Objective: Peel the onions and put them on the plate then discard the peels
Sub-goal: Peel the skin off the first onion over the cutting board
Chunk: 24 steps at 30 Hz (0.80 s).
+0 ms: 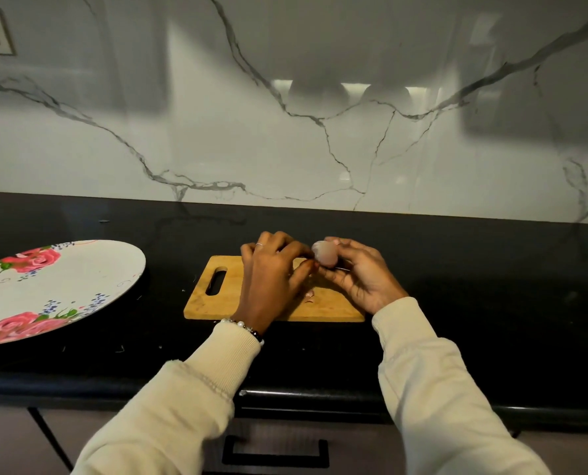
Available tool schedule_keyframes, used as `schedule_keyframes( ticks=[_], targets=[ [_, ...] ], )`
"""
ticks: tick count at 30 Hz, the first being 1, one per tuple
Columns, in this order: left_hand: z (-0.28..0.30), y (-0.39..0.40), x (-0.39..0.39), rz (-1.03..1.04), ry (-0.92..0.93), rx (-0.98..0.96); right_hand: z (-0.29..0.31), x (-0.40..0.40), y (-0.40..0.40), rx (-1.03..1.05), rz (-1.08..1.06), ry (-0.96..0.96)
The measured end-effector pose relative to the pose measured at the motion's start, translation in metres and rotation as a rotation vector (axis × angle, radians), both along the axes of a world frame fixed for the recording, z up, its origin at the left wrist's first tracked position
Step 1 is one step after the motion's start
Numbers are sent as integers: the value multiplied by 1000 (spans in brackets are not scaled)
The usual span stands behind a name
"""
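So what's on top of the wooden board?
A small bit of peel lies on the cutting board. The left hand and right hand cover its middle, hiding anything else there.

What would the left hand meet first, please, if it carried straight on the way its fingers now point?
Most likely the onion held by the right hand: the left hand points rightward, its fingertips already close beside it, though depth is unclear.

The plate (80,279) is cut off by the left frame edge, so its full outline is not visible. The left hand (272,279) covers the middle of the cutting board (213,303) and part of the peel scraps (309,295) lying there. The onion (325,254) is blurred, its lower side hidden by the right hand (361,275).
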<state>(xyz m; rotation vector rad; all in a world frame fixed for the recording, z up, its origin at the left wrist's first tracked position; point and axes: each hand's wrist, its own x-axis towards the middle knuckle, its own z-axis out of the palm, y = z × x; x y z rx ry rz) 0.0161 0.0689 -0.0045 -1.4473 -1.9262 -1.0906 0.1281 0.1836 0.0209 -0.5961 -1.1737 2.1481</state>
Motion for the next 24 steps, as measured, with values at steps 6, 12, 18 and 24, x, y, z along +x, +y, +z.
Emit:
schedule_keyframes(
  ticks=[6,12,18,24],
  targets=[
    [1,2,0,-58,-22,-15,0,2,-3,49,63,-42],
    [-1,3,-2,-31,-12,-6,-2,0,-8,131,81,-84],
    [0,3,-3,-44,-48,-4,-7,-3,-3,194,57,-101],
    [-1,2,-3,-44,-73,28,-10,-5,-2,216,62,-86]
  ],
)
